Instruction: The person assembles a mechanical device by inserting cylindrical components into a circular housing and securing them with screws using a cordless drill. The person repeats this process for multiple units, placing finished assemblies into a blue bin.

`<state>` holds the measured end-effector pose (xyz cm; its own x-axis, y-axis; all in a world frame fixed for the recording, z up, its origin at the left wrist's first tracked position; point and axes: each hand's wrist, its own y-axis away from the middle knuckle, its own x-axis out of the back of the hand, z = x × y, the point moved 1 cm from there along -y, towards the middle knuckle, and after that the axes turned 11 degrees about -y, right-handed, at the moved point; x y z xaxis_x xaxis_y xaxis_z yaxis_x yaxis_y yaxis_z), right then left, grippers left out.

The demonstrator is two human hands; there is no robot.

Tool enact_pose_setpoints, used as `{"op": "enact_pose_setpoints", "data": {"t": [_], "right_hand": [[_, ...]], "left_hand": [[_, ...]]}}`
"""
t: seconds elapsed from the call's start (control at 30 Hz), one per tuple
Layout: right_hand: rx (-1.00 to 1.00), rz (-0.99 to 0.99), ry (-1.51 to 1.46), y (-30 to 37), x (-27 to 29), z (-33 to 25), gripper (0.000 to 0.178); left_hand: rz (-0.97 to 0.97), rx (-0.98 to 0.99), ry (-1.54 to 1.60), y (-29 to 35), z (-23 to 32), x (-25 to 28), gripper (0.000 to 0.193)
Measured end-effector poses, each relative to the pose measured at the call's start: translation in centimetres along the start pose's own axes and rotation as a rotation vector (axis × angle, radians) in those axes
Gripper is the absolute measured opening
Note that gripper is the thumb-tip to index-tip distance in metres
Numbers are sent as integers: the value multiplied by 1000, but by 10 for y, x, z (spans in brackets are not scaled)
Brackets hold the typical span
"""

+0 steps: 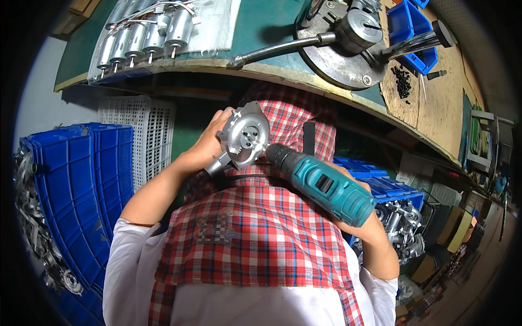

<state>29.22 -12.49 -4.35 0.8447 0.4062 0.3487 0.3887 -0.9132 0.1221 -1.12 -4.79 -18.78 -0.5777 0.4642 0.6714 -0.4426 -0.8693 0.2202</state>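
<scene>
My left hand (205, 143) is wrapped around a silver cast-metal housing (262, 132), tilted with its round hollow face up, in front of my chest. Several small dark holes or screw heads show at the centre of that face. In my right hand (371, 227) is a teal cordless drill driver (331, 190), its body slanting toward the housing. The black chuck sits close by the housing's right edge; whether its tip touches the metal, I cannot tell. The driver's body hides most of my right fingers.
Ahead, the bench edge (217, 68) crosses the view. On it are several silver motors (136, 41), a lever fixture on a round metal base (333, 66), blue bins (399, 23) and black screws (402, 81). Blue crates (68, 174) and a white basket (144, 127) stand left; metal parts (402, 220) lie right.
</scene>
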Motion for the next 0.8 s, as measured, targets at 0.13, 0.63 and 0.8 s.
{"op": "enact_pose_setpoints", "data": {"t": [0.13, 0.63, 0.8], "right_hand": [[-32, -33, 12, 11, -4, 13, 56], [-172, 97, -105, 27, -8, 25, 30], [-214, 113, -144, 26, -7, 24, 25]], "left_hand": [[21, 71, 102, 2, 4, 1, 44], [37, 28, 138, -2, -16, -10, 44], [16, 19, 105, 0, -7, -3, 45]]}}
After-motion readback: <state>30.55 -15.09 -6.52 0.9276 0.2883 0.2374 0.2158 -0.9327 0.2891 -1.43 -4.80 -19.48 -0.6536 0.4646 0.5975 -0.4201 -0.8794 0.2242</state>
